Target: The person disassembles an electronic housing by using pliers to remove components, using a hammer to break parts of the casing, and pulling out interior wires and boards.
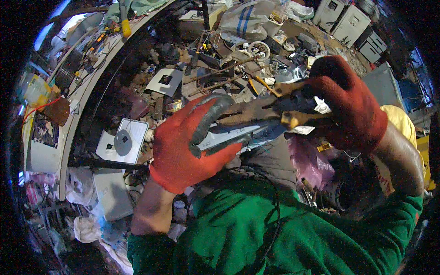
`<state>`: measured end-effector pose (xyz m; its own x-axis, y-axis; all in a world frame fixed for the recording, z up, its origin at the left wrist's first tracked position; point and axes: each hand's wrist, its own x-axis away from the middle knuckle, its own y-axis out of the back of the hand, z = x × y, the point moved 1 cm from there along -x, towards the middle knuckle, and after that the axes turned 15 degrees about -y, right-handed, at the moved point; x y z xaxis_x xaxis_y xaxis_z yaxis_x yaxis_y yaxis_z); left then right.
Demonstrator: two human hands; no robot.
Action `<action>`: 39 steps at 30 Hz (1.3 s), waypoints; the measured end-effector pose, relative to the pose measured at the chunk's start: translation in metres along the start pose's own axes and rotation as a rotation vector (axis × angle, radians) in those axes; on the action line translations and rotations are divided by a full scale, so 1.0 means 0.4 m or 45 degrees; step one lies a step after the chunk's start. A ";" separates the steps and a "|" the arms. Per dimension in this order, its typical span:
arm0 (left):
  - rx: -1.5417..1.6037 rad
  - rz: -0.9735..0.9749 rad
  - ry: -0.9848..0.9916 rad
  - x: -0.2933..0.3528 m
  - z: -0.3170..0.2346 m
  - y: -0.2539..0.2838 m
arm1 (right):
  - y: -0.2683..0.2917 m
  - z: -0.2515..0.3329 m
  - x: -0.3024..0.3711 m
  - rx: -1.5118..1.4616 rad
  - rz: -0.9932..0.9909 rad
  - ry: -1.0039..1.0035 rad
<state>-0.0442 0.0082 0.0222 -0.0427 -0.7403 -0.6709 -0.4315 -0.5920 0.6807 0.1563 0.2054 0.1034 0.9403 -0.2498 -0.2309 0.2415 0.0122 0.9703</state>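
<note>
My left hand (188,142), in a red glove with a dark palm, is closed round a slim grey casing (224,136) with printing on its edge. Its thumb lies over the top and its fingers curl below. Rusty pliers (252,111) lie across the upper side of the casing, jaws toward my left thumb. My red-gloved right hand (346,105) is wrapped round their worn, yellowish handles. The handles are spread apart. Where the jaws meet the casing, I cannot tell whether they bite on it. The casing's right end is partly hidden behind the pliers.
Beyond my hands spreads a heap of scrap with yellow-handled pliers (261,85) and a white panel (164,82). At left runs a bench edge (80,105) bearing a yellow-handled tool (125,25). A white sack (250,20) and pale metal boxes (350,25) stand farther back.
</note>
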 end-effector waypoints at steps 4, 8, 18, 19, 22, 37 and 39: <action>0.105 -0.043 0.015 0.016 0.007 -0.022 | -0.027 0.028 0.024 -0.014 -0.198 -0.106; 0.027 0.032 0.016 0.012 -0.018 -0.024 | -0.027 0.039 0.033 0.212 -0.121 -0.132; -0.082 0.020 -0.120 0.048 -0.040 -0.030 | 0.002 -0.019 0.003 0.263 0.013 0.217; -0.066 -0.005 -0.151 0.048 -0.040 -0.033 | 0.002 -0.022 0.002 0.269 0.012 0.228; -0.096 0.006 -0.177 0.056 -0.041 -0.033 | -0.009 -0.031 -0.009 0.247 -0.007 0.292; 0.104 0.000 -0.051 0.071 -0.026 -0.020 | 0.014 0.007 -0.041 0.221 0.136 0.271; 0.068 -0.011 -0.026 0.068 -0.025 -0.008 | -0.004 0.001 -0.019 0.210 0.080 0.247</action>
<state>-0.0350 -0.0132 0.0044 -0.0569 -0.7282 -0.6830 -0.4796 -0.5801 0.6584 0.1488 0.2070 0.1035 0.9844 -0.0634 -0.1641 0.1540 -0.1399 0.9781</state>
